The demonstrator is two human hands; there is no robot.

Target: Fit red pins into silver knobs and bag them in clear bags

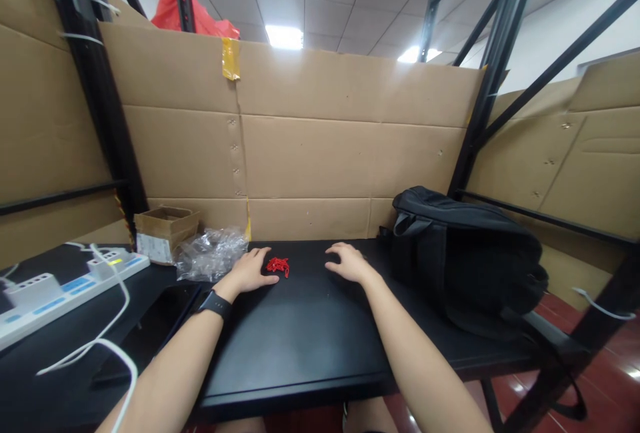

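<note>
Two bare hands lie on the black worktop (300, 346), with a small clump of red pieces (278, 265) between them. The clump sits just beside the left hand (250, 273), off its thumb and forefinger. That hand lies nearly flat, its grip open and empty, with a dark watch (215, 303) on the wrist. The right hand (347, 263) is a little apart from the clump on the other side. Its fingers are arched so that only the tips seem to touch the surface, and its grip is likewise loose and holds nothing. What the red pieces are is too small to tell, though they look tangled or heaped rather than spread out. For handling so small a clump, fingertips would likely serve better than the whole palm: a pinch between thumb and forefinger, with the other hand steadying the heap so that nothing skids on the smooth top. A crumpled clear plastic bag (213, 253) lies close behind the left hand, next to a small cardboard box (165, 229), and loose pieces could slip under its folds. A black backpack (465, 259) stands to the right, clear of both hands, and a white power strip (60, 286) lies well off to the left.
</note>
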